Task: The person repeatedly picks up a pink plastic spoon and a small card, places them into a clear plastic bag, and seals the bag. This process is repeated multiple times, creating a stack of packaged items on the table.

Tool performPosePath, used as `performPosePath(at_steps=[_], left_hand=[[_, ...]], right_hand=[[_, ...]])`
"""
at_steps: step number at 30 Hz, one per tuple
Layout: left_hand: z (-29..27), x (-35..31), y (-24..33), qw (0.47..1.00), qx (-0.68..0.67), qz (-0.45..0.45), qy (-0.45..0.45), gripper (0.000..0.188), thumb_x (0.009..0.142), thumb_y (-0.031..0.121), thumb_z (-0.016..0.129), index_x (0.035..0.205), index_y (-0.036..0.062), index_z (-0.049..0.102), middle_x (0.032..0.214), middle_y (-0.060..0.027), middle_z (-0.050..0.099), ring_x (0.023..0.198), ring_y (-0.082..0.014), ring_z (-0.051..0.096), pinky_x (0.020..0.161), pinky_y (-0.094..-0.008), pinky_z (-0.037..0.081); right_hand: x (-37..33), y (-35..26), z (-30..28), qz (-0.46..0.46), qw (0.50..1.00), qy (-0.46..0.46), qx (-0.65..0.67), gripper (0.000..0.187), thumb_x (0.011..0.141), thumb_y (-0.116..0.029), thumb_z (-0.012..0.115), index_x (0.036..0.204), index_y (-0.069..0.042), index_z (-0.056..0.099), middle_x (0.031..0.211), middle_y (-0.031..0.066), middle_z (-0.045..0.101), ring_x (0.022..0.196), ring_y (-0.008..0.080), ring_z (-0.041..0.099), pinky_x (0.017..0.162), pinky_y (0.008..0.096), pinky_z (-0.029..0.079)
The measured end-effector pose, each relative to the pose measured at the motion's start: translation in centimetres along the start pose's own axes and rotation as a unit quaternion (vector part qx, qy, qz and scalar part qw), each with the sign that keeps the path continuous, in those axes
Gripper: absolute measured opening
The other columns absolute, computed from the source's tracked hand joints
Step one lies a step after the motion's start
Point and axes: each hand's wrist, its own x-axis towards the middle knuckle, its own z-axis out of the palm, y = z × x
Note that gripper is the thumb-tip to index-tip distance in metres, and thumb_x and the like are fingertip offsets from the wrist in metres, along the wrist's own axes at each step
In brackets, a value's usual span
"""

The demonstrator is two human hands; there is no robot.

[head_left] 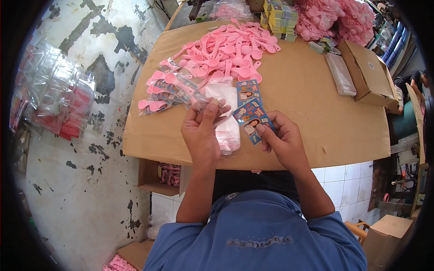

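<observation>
My left hand point(202, 131) pinches a clear plastic bag point(212, 107) between thumb and fingers, just above the near edge of the brown table point(316, 113). My right hand point(281, 140) holds a small blue printed card point(253, 123) beside it. Under both hands lies a stack of clear bags point(226, 131), with more blue cards point(247, 92) lying just beyond. A heap of loose pink plastic spoons point(230, 49) covers the middle of the table. Packed spoons in bags point(165, 92) lie to the left of my hands.
A brown cardboard box point(368, 74) and a flat clear packet point(340, 74) sit at the table's right. Bundled card stacks point(280, 20) and bagged pink spoons point(339, 18) stand at the far edge. Clear and red packets point(58, 99) lie on the floor left; an open box point(160, 176) sits below the table.
</observation>
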Motion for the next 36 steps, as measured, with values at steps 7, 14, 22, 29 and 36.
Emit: performPosePath(at_steps=[7,14,22,29,36], left_hand=[[2.7,-1.7,-1.3,0.997,-0.073,-0.023,-0.031,0.03,0.101,0.011,0.063,0.127,-0.002,0.057,0.123,-0.0217,0.067,0.107,-0.0263,0.07,0.09,-0.038,0.06],[2.6,-1.9,-2.2,0.989,-0.122,-0.049,-0.067,0.03,0.101,0.009,0.063,0.127,-0.0041,0.057,0.117,-0.0202,0.069,0.102,-0.0223,0.071,0.085,-0.0334,0.061],[3.7,-2.3,-2.2,0.988,-0.131,-0.05,-0.067,0.03,0.099,0.006,0.065,0.127,-0.0048,0.06,0.11,-0.012,0.073,0.097,-0.0129,0.07,0.087,-0.0275,0.057],[4.5,-4.0,-2.7,0.992,-0.077,-0.033,-0.099,0.028,0.099,0.006,0.066,0.125,-0.0035,0.063,0.111,-0.0075,0.072,0.101,-0.0118,0.067,0.091,-0.0295,0.054],[4.4,-3.0,-1.5,0.985,-0.116,-0.043,-0.119,0.051,0.099,0.0,0.061,0.148,0.0009,0.044,0.134,-0.0165,0.062,0.12,-0.02,0.063,0.104,-0.0344,0.05]], right_hand=[[-0.5,-0.3,0.9,-0.024,0.997,0.051,0.06,0.018,0.102,-0.016,0.064,0.11,0.001,0.062,0.079,0.0006,0.062,0.06,0.0041,0.058,0.053,0.0196,0.047],[-0.6,-1.0,-0.3,0.027,0.999,-0.036,-0.019,0.02,0.101,-0.013,0.065,0.113,0.003,0.064,0.085,0.0047,0.067,0.065,0.007,0.064,0.057,0.0211,0.051],[0.1,0.6,-0.9,-0.002,0.992,0.046,0.116,0.017,0.098,-0.009,0.068,0.11,0.001,0.061,0.096,0.0064,0.068,0.079,0.0109,0.068,0.066,0.0235,0.055],[1.4,1.1,1.0,-0.085,0.988,0.075,0.107,0.023,0.1,-0.012,0.067,0.117,0.002,0.061,0.106,0.0066,0.07,0.097,0.0107,0.066,0.088,0.0275,0.055],[0.3,1.5,1.0,-0.029,0.983,0.045,0.177,0.025,0.099,-0.012,0.067,0.119,0.002,0.063,0.102,0.0066,0.071,0.087,0.009,0.067,0.073,0.0272,0.058]])
